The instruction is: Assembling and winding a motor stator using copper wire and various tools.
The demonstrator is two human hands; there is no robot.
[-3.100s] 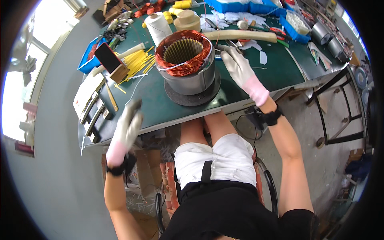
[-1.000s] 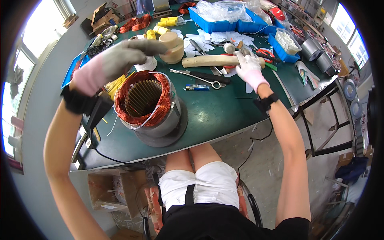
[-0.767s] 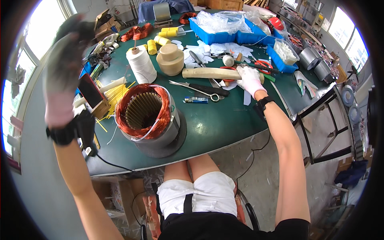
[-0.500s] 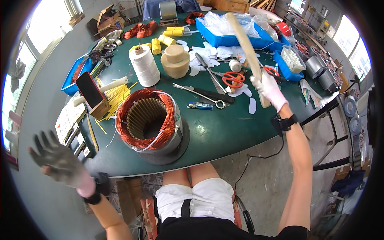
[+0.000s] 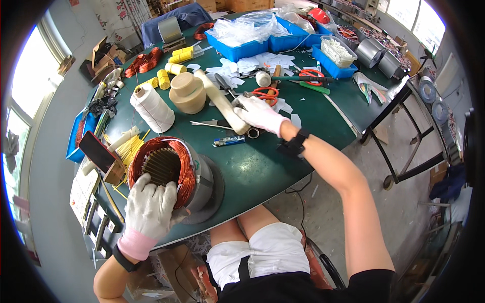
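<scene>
The stator [image 5: 203,184], a grey metal ring with a thick copper winding [image 5: 188,169] and white lacing, stands on a dark round base at the near left. Over its near rim my left hand [image 5: 147,209], in a white glove, is closed, with the fingertips at the bore and the thumb outside. My right hand [image 5: 260,115], gloved too, is closed at the lower part of a pale wooden stick [image 5: 214,96]; its fingers partly hide the grip. Red-handled scissors [image 5: 267,96] and a blue lighter-shaped item [image 5: 229,141] lie close by.
A white thread cone [image 5: 151,108] and beige tape rolls [image 5: 187,93] stand behind the stator. Blue trays [image 5: 237,52] with plastic bags are at the back. A phone [image 5: 97,150] leans on a wooden stand at left, beside yellow strips [image 5: 126,151]. Paper scraps lie mid-table.
My left hand has come from the air at left onto the stator's rim. My right hand has moved left and lowered the stick across the table's middle. The view has swung right.
</scene>
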